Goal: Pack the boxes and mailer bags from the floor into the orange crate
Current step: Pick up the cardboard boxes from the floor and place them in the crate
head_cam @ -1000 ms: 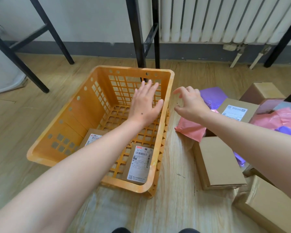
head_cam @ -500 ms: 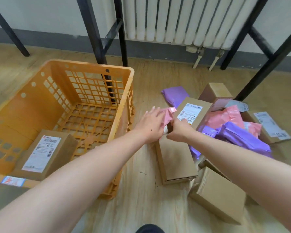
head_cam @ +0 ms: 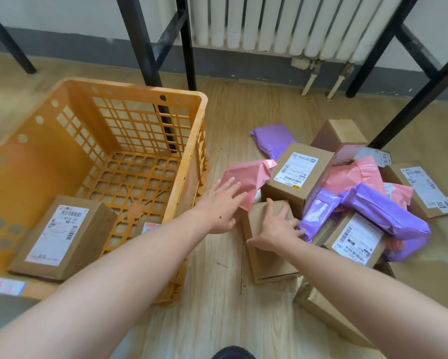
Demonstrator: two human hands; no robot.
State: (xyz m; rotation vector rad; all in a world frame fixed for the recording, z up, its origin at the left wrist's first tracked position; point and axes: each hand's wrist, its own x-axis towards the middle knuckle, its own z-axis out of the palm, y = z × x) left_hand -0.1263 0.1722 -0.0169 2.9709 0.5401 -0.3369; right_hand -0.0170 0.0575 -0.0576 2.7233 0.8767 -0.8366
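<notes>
The right hand [head_cam: 274, 228] lies spread on the plain cardboard box [head_cam: 269, 263], which runs lengthwise toward the person, just right of the orange crate [head_cam: 26, 177]. The left hand [head_cam: 219, 206], fingers straight, touches the pink mailer bag [head_cam: 249, 174].

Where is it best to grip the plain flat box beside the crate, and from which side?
Grip the box across its narrow width, near the middle, from above. It lies flat; its left edge faces bare floor, a purple bag crowds its right, and a pink bag overlaps its far end.
</notes>
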